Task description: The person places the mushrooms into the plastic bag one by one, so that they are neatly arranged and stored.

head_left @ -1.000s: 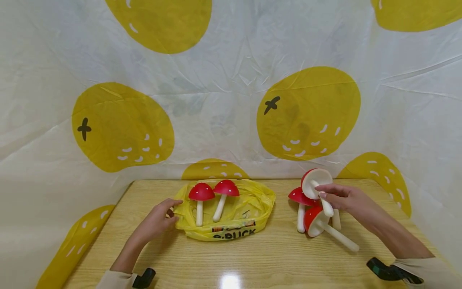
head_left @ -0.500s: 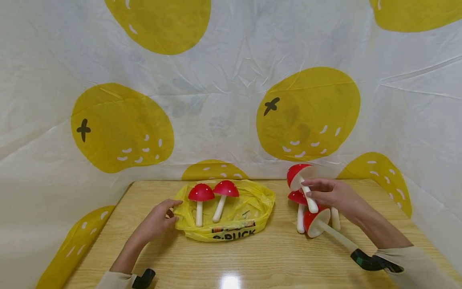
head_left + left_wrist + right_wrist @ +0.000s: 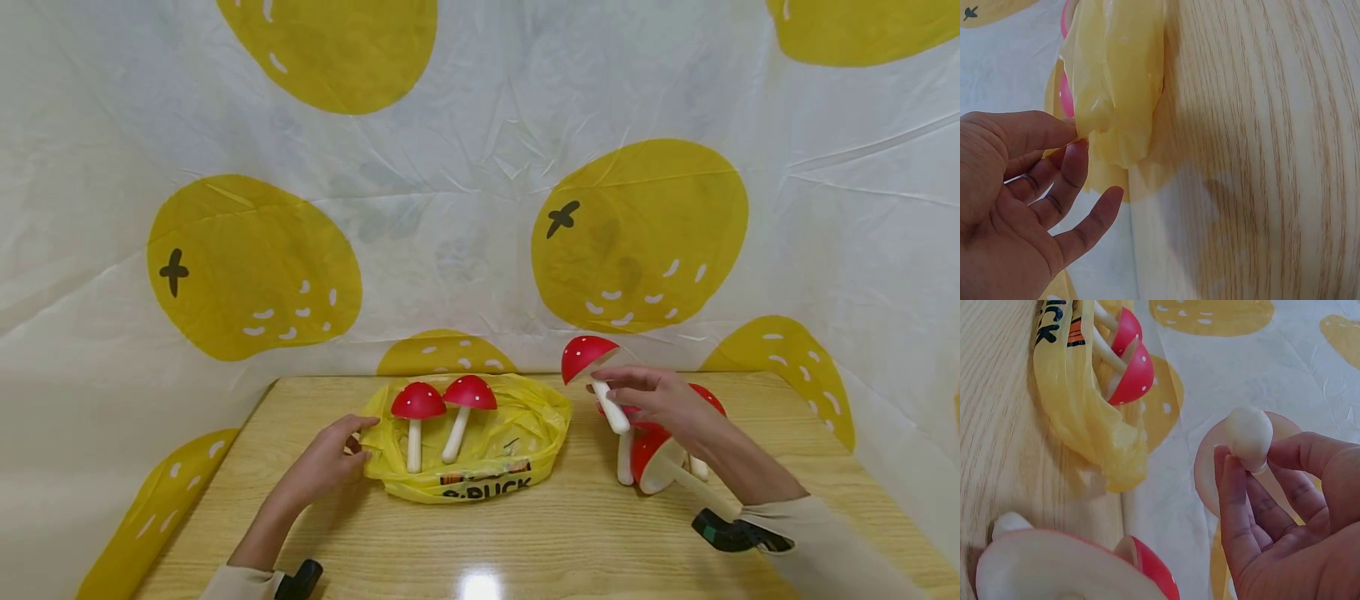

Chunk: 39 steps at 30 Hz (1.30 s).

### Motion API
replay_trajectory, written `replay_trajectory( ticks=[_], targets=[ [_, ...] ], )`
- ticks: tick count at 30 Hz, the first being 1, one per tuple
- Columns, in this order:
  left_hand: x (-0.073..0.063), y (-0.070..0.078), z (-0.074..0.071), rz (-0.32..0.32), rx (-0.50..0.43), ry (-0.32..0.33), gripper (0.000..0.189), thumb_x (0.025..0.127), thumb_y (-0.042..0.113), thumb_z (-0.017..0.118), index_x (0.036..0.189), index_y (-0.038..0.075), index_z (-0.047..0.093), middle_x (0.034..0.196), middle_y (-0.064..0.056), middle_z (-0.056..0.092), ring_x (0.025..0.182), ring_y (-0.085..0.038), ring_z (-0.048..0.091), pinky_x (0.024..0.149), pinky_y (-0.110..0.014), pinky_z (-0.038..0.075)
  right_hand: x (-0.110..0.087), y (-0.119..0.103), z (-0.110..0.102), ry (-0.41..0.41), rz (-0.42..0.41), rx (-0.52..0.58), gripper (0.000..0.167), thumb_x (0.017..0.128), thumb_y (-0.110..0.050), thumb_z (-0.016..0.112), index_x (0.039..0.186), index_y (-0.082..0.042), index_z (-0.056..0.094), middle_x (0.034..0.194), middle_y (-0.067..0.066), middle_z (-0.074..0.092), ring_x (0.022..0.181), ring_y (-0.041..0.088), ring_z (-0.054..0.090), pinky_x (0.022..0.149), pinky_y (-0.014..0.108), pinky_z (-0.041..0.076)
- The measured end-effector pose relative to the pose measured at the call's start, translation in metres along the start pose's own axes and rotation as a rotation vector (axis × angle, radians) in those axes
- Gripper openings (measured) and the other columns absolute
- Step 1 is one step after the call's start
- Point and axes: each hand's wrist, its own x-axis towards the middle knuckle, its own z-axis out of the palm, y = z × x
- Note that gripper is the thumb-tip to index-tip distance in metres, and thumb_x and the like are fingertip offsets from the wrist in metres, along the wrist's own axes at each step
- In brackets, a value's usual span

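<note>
Way over on the left, a beige sleeve [image 3: 238, 582] with a dark wrist strap [image 3: 300, 578] leads up to the left hand [image 3: 333, 450]; its thumb and a finger pinch the left edge of a yellow plastic bag [image 3: 408, 486], and in the left wrist view the other fingers are loose and apart; the bag lies on the wooden table [image 3: 360, 550], opened wide, with big black letters on its front side; inside it are two toy mushrooms with red caps and white dots, one left mushroom [image 3: 418, 402] with its stem straight toward the person, and one right mushroom [image 3: 471, 393] with its stem leaning a bit, their caps close side by side; next comes the held mushroom [image 3: 587, 360], up off the table just right of the bag, tipped so its cap points up and left and its stem points down and right; the right hand [image 3: 656, 404] pinches that stem with thumb and fingers; below and behind this hand is a pile of three more mushrooms, one upright-looking with its stem [image 3: 626, 458] showing, one tilted mushroom [image 3: 662, 468] with its pale underside showing, and one far mushroom [image 3: 708, 398] partly hidden by the arm; behind everything hangs a white cloth [image 3: 450, 125] with big yellow fruits on it.
</note>
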Motion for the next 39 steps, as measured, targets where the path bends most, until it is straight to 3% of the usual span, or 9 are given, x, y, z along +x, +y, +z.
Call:
replay_trajectory(
  ticks=[6, 14, 20, 26, 33, 39],
  targets=[
    [0.0, -0.002, 0.001, 0.007, 0.002, 0.001, 0.047, 0.092, -0.005, 0.068, 0.138, -0.001, 0.058, 0.13, -0.016, 0.061, 0.091, -0.019, 0.059, 0.066, -0.024, 0.052, 0.008, 0.0, 0.011, -0.014, 0.002, -0.017, 0.052, 0.097, -0.027, 0.07, 0.143, -0.006, 0.057, 0.14, 0.017, 0.061, 0.115, 0.024, 0.063, 0.096, 0.042, 0.054],
    [0.001, -0.002, 0.001, 0.013, 0.005, 0.0, 0.048, 0.091, -0.005, 0.069, 0.138, -0.001, 0.058, 0.131, -0.016, 0.06, 0.091, -0.019, 0.058, 0.066, -0.023, 0.052, 0.02, 0.0, 0.028, -0.049, -0.03, 0.032, 0.048, 0.097, -0.019, 0.07, 0.139, -0.001, 0.059, 0.136, 0.021, 0.06, 0.108, 0.026, 0.064, 0.092, 0.033, 0.056],
    [0.001, -0.001, 0.001, 0.014, 0.002, -0.002, 0.048, 0.091, -0.004, 0.069, 0.138, -0.001, 0.059, 0.13, -0.015, 0.061, 0.091, -0.019, 0.059, 0.065, -0.023, 0.052, 0.029, 0.006, 0.04, -0.061, -0.035, 0.088, 0.045, 0.097, -0.013, 0.069, 0.138, 0.002, 0.059, 0.132, 0.016, 0.063, 0.107, 0.023, 0.066, 0.093, 0.033, 0.056],
    [0.001, 0.0, 0.001, 0.016, 0.006, -0.006, 0.047, 0.092, -0.004, 0.069, 0.138, -0.001, 0.059, 0.13, -0.015, 0.061, 0.091, -0.019, 0.059, 0.065, -0.023, 0.052, 0.037, 0.012, 0.052, -0.09, -0.058, 0.142, 0.044, 0.099, -0.01, 0.065, 0.14, 0.004, 0.058, 0.136, 0.018, 0.061, 0.11, 0.02, 0.066, 0.096, 0.036, 0.055],
    [0.001, 0.002, 0.0, 0.014, 0.01, -0.007, 0.047, 0.092, -0.004, 0.069, 0.138, -0.001, 0.058, 0.13, -0.015, 0.061, 0.091, -0.019, 0.059, 0.066, -0.024, 0.052, 0.046, 0.015, 0.067, -0.088, -0.033, 0.125, 0.041, 0.1, -0.012, 0.064, 0.139, -0.001, 0.06, 0.14, 0.015, 0.06, 0.113, 0.021, 0.066, 0.099, 0.037, 0.053],
    [0.001, 0.003, 0.001, 0.022, 0.011, -0.006, 0.048, 0.091, -0.006, 0.068, 0.137, -0.003, 0.058, 0.129, -0.017, 0.061, 0.09, -0.019, 0.06, 0.065, -0.024, 0.052, 0.052, 0.015, 0.083, -0.083, -0.041, 0.149, 0.04, 0.1, -0.008, 0.063, 0.137, 0.005, 0.06, 0.144, 0.021, 0.056, 0.113, 0.022, 0.067, 0.096, 0.037, 0.054]
  ],
)
